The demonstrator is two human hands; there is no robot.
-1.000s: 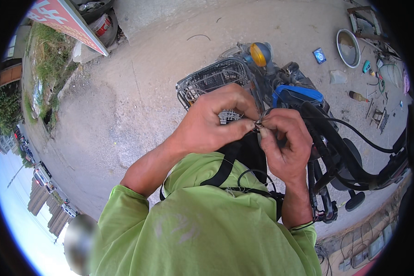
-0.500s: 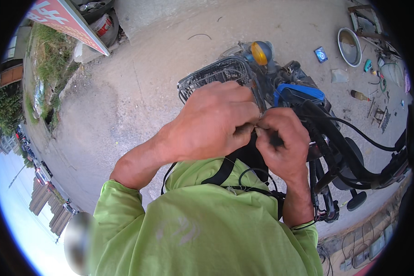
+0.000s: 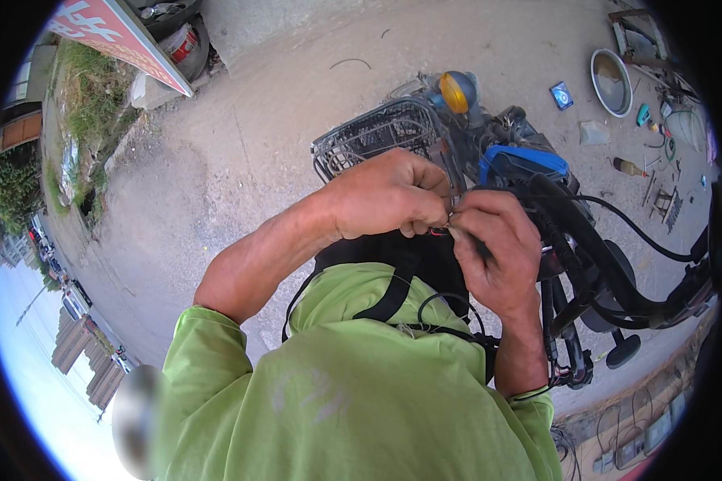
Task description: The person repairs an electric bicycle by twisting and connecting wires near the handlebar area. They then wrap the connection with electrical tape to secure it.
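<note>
Large white characters, with rows of smaller, paler lettering beneath, stand on the red signboard (image 3: 128,46) at the upper left. A bucket (image 3: 184,45) behind it bears a red and white label, its print too small to read. The blue box (image 3: 561,95) on the ground carries a pale round mark. Whitish marks (faded print or mere smears, I cannot tell) cross the green shirt (image 3: 361,401).

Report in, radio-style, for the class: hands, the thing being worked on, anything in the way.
Left hand and right hand together, pinching. Small piece between them, mostly hidden, kind unclear. Basket beyond left hand, not visibly blocking.
</note>
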